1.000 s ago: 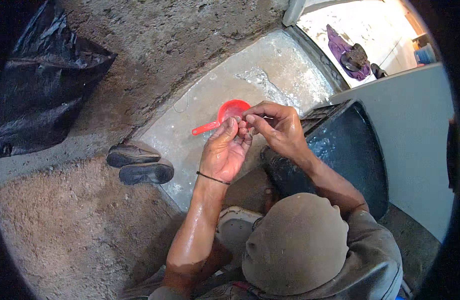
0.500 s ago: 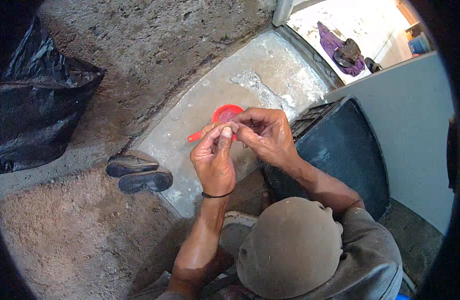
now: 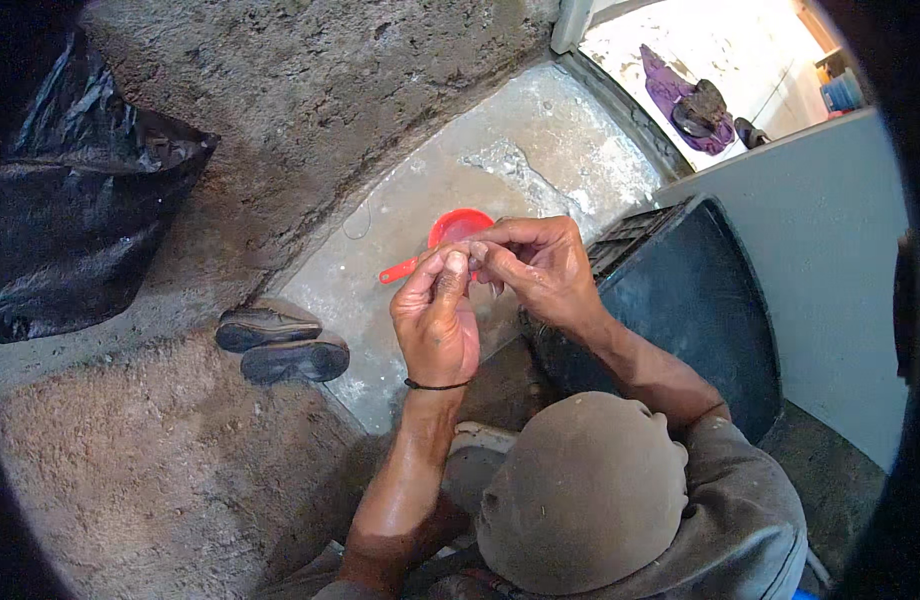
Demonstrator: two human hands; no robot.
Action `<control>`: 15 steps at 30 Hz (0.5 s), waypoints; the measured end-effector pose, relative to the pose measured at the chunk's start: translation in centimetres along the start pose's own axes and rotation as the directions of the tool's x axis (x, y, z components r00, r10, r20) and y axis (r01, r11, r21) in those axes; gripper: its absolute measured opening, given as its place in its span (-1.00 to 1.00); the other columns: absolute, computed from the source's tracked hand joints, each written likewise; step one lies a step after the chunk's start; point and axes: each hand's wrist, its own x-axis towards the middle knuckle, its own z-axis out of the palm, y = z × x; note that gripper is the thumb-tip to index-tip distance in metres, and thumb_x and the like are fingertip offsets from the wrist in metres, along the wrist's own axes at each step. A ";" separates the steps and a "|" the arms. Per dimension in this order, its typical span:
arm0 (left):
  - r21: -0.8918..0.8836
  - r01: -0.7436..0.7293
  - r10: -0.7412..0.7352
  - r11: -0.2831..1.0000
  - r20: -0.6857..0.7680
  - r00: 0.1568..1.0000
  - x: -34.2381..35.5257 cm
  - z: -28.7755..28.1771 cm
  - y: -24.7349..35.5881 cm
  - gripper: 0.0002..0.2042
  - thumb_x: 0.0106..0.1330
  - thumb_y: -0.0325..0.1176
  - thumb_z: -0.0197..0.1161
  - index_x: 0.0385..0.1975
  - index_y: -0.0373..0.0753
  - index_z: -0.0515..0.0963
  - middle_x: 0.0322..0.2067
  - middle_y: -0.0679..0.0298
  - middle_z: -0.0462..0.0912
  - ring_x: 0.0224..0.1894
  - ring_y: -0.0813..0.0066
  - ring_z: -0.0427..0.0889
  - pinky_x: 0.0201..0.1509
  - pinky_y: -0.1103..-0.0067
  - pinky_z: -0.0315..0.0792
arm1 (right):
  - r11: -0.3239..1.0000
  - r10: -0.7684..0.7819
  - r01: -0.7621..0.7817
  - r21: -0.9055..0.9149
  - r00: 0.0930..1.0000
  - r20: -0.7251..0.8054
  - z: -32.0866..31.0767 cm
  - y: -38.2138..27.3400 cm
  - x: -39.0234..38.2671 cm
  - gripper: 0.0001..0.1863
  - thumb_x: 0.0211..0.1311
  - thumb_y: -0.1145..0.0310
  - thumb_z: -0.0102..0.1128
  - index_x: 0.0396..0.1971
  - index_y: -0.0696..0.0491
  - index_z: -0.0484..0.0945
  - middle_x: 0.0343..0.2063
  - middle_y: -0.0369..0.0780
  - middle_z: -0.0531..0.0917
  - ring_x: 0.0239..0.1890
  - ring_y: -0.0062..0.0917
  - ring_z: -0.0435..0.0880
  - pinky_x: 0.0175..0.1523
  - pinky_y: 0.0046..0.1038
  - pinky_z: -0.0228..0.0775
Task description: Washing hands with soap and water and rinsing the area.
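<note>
My left hand (image 3: 436, 320) and my right hand (image 3: 545, 275) meet at the fingertips over a red plastic scoop (image 3: 460, 223) with a flat handle. Both hands are closed in pinches, thumb against fingers; whatever is between them is too small or hidden to make out. The left wrist has a thin dark band. The scoop lies on a pale, worn concrete slab (image 3: 525, 120), partly covered by my fingers.
Two dark shoes (image 3: 290, 362) sit at the slab's left edge. Black plastic sheeting (image 3: 85, 230) lies at left. A large dark tub (image 3: 680, 310) stands right, beside a grey panel (image 3: 820, 260). A purple cloth (image 3: 670, 90) lies beyond the doorway. A grey-capped head (image 3: 580, 490) fills the lower middle.
Since a second ago, my left hand has turned, its thumb now upright against the fingers, and my right hand has dropped slightly. The last half second shows little further movement.
</note>
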 end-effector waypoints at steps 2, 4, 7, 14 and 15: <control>-0.037 0.031 -0.031 0.999 0.018 0.999 0.0 -0.2 0.0 -0.80 0.59 -0.39 0.19 -0.01 -0.37 0.66 -0.12 0.22 0.71 -0.10 0.48 0.57 0.02 0.46 0.44 | 1.000 0.002 -0.002 0.004 1.000 0.012 0.0 -0.1 0.1 -0.83 0.36 0.50 0.32 -0.22 0.30 0.79 -0.45 -0.22 0.78 -0.38 -0.67 0.70 -0.26 -0.55 0.59; -0.068 0.054 -0.051 0.996 0.034 0.998 -0.1 -0.4 0.1 -0.79 0.60 -0.38 0.18 -0.01 -0.37 0.66 -0.12 0.23 0.71 -0.12 0.48 0.56 0.02 0.46 0.44 | 1.000 0.013 -0.013 0.007 0.999 0.030 -0.1 0.0 0.1 -0.83 0.35 0.50 0.32 -0.22 0.30 0.79 -0.45 -0.22 0.78 -0.39 -0.67 0.70 -0.27 -0.55 0.59; -0.096 0.068 -0.065 0.993 0.036 0.997 -0.2 -0.5 0.2 -0.79 0.60 -0.37 0.18 -0.01 -0.38 0.66 -0.12 0.22 0.70 -0.11 0.48 0.56 0.04 0.46 0.44 | 0.999 0.010 -0.012 0.051 0.999 0.046 -0.1 0.1 0.2 -0.83 0.34 0.50 0.32 -0.23 0.29 0.79 -0.45 -0.21 0.78 -0.40 -0.68 0.69 -0.28 -0.56 0.58; 0.018 -0.023 0.022 1.000 0.020 1.000 -0.2 -0.2 0.1 -0.79 0.60 -0.38 0.19 -0.01 -0.39 0.66 -0.10 0.21 0.71 -0.09 0.49 0.58 0.03 0.48 0.44 | 1.000 -0.005 0.006 -0.027 0.999 0.032 0.1 0.0 0.2 -0.82 0.33 0.49 0.33 -0.23 0.29 0.80 -0.45 -0.22 0.78 -0.38 -0.69 0.70 -0.28 -0.57 0.57; -0.005 -0.006 0.006 1.000 0.017 1.000 -0.2 -0.2 0.1 -0.79 0.60 -0.38 0.19 -0.01 -0.39 0.67 -0.10 0.21 0.72 -0.08 0.49 0.59 0.04 0.49 0.45 | 1.000 0.003 -0.004 0.007 1.000 0.025 0.1 0.0 0.2 -0.82 0.33 0.49 0.33 -0.24 0.29 0.79 -0.44 -0.23 0.78 -0.38 -0.68 0.70 -0.27 -0.57 0.58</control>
